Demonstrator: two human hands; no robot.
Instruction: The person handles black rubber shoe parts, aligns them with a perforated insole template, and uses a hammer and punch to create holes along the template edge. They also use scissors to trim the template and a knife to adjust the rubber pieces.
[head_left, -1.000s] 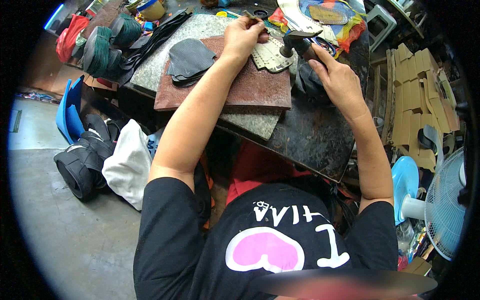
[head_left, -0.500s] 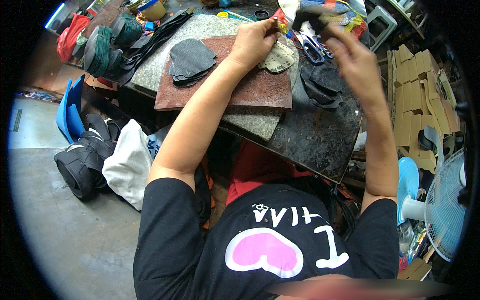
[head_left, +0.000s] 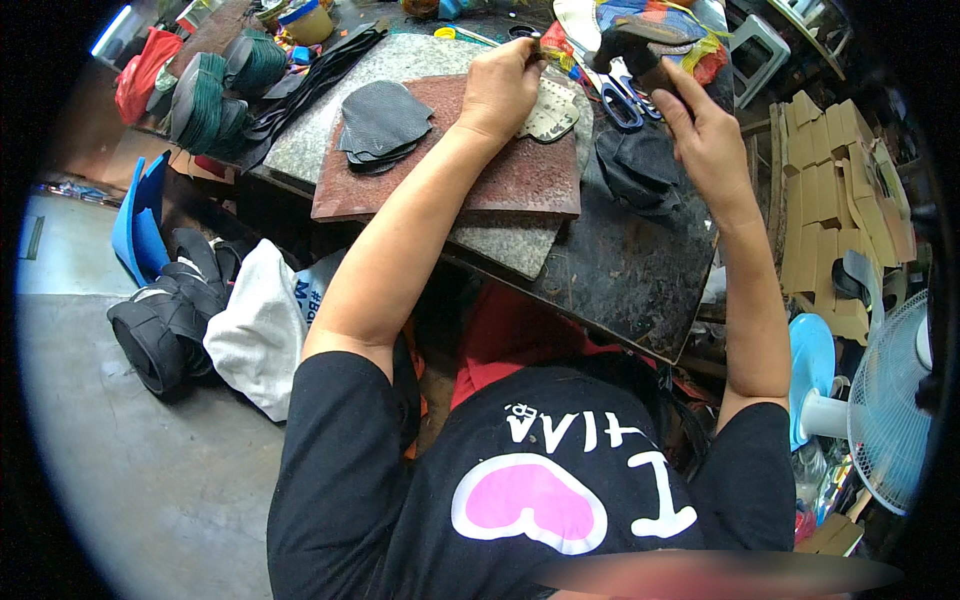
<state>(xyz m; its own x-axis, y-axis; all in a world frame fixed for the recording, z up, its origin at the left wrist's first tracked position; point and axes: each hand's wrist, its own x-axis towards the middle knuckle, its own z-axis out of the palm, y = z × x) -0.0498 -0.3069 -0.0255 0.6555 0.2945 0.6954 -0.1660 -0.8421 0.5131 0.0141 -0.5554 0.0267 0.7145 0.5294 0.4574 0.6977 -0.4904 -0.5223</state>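
My left hand (head_left: pixel 503 90) is closed around a slim punch (head_left: pixel 537 46), of which only the top end shows above the fingers. It rests at the edge of a pale template (head_left: pixel 550 112) marked with small holes, lying on a reddish-brown board (head_left: pixel 450 195). What lies under the punch's tip is hidden. My right hand (head_left: pixel 712 140) grips a hammer (head_left: pixel 632 45) by its handle, raised to the right of the punch and apart from it. Left of my left wrist, a stack of dark leather pieces (head_left: pixel 385 118) sits on the board.
A grey stone slab (head_left: pixel 515 245) supports the board. Blue-handled scissors (head_left: pixel 622 108) and more black leather pieces (head_left: pixel 638 170) lie right of it. Green cord spools (head_left: pixel 200 105) and black strips (head_left: pixel 315 80) are at left. A fan (head_left: pixel 890 400) and cardboard pieces (head_left: pixel 825 190) stand at right.
The hammer, blurred before, now shows sharply, and my right hand has shifted slightly down and left. My left hand has moved very little and still holds the punch.
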